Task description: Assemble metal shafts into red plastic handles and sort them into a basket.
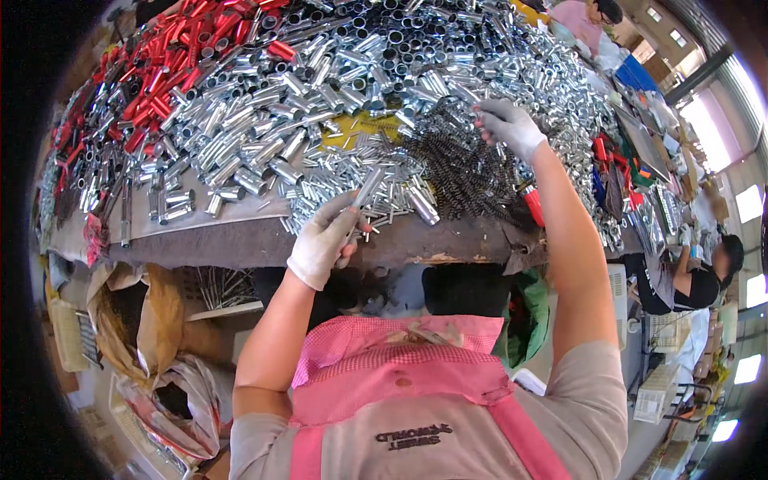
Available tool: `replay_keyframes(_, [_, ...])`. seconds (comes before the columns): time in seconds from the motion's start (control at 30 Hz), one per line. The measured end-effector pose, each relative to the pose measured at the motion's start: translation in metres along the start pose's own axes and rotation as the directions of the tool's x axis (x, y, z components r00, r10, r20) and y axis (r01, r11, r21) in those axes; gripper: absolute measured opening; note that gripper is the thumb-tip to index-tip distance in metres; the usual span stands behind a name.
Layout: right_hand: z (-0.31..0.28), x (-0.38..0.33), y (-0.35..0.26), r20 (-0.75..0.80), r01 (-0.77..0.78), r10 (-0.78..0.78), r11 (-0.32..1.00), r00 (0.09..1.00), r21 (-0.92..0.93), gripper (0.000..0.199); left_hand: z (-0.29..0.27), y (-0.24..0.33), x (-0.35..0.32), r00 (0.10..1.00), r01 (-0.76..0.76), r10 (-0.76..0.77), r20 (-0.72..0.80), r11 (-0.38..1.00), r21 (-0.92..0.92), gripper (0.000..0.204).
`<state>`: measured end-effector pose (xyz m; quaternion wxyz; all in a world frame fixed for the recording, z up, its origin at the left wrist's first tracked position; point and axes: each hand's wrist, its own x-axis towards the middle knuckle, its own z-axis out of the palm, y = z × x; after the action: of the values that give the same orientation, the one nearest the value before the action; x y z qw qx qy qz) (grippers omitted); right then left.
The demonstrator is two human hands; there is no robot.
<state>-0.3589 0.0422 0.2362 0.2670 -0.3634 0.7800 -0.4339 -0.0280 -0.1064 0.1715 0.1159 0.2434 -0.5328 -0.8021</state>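
My left hand, in a white glove with bare fingertips, is closed around a silver metal tube that points up and away from me. It is above the near edge of the table, beside a heap of small silver pins. A larger silver cylinder lies to its right at the table's edge. My right hand, gloved the same way, reaches over the far side of a pile of dark coil springs. Its fingers are bent together; what they hold, if anything, cannot be made out.
Silver tubes heap across the table, with red tubes at the far left. A yellow tray shows among the parts. Open sacks stand below left. One co-worker is at the far right, another farther right.
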Motion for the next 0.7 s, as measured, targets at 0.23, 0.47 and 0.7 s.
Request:
replay_keyframes(0.23, [0.047, -0.007, -0.039, 0.249, 0.269, -0.263, 0.963, 0.932, 0.010, 0.031, -0.016, 0.003, 0.004, 1.000, -0.001, 0.001, 0.012, 1.000, -0.006, 0.038])
replay_keyframes(0.47, [0.142, -0.032, -0.055, 0.653, 0.252, -0.227, 0.966, 0.723, 0.057, 0.028, -0.022, 0.018, 0.012, 0.985, -0.146, 0.093, 0.142, 0.890, 0.431, 0.045])
replay_keyframes(0.7, [0.066, 0.165, -0.068, -0.437, 0.196, -0.355, 0.909, 0.826, -0.368, 0.058, -0.044, -0.015, 0.033, 0.668, -0.371, 0.704, -0.242, 0.596, 0.712, 0.028])
